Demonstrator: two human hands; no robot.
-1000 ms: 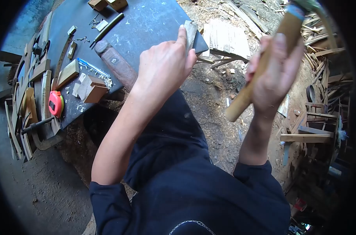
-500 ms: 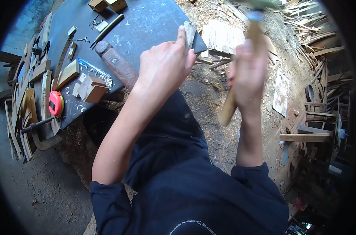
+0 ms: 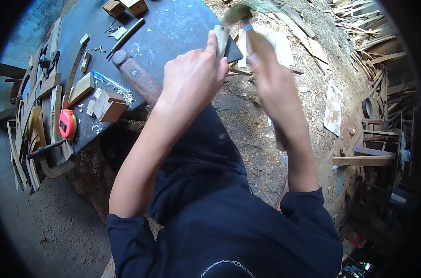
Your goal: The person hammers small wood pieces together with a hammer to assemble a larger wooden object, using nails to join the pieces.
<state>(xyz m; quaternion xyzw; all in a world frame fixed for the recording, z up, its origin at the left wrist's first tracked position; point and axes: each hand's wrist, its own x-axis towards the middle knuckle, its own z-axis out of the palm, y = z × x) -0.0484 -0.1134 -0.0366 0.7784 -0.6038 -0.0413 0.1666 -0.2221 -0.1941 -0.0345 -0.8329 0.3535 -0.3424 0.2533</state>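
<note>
My left hand (image 3: 192, 76) grips a small pale wood piece (image 3: 222, 41) at the table's corner, index finger stretched along its side and thumb on the near edge. My right hand (image 3: 277, 88) is closed around the wooden handle of a hammer (image 3: 261, 44), blurred by motion. The hammer's head is just above and right of the wood piece's far end, beyond my left fingertip. Under my left wrist, a dark worn wooden tool (image 3: 138, 76) lies on the blue tabletop (image 3: 168, 28).
On the table are a pen-like dark tool (image 3: 127, 37), a blue pen (image 3: 109, 81), wood blocks (image 3: 110, 106), screws and a pink tape measure (image 3: 67, 124). A clamp (image 3: 57, 167) grips the left edge among curved wood strips. Scrap wood (image 3: 358, 32) and shavings cover the ground at right.
The hammer in my right hand has swung left, its head now close to the wood piece. My left hand and the wood piece stay almost where they were.
</note>
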